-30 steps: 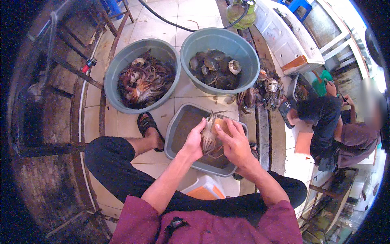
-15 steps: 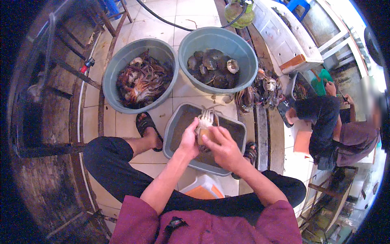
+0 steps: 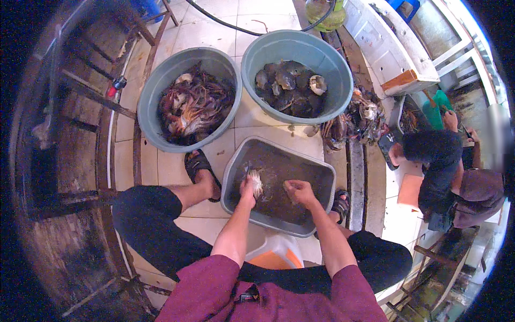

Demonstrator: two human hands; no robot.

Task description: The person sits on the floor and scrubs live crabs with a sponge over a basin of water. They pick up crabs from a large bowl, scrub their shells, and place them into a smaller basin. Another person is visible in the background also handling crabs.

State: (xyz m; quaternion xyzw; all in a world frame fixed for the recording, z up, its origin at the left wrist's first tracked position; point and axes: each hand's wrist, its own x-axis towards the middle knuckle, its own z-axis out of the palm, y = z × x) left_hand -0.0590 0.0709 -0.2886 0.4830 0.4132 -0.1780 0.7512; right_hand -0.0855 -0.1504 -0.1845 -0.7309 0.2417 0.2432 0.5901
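Between my feet stands a grey rectangular basin [image 3: 279, 225] of murky brown water. My left hand [image 3: 247, 192] is closed round a pale crab [image 3: 258, 183], low at the water on the basin's left side, with ripples around it. Much of the crab is hidden by the hand and the water. Over the right half of the basin, apart from the crab, my right hand [image 3: 301, 192] has its fingers curled together. Something small and brownish seems to be at its fingertips, too unclear to name.
Beyond the basin, a round grey-green tub [image 3: 145, 115] holds crab legs and bodies; another round tub [image 3: 343, 110] holds dark shells. More crabs [image 3: 369, 114] lie on boards at the right. Near them sits another person [image 3: 437, 161], hands by a green container [image 3: 441, 102].
My hands have moved apart and down into the basin. The crab, earlier held up between both hands, is now in the left hand alone at the water. The view has shifted slightly.
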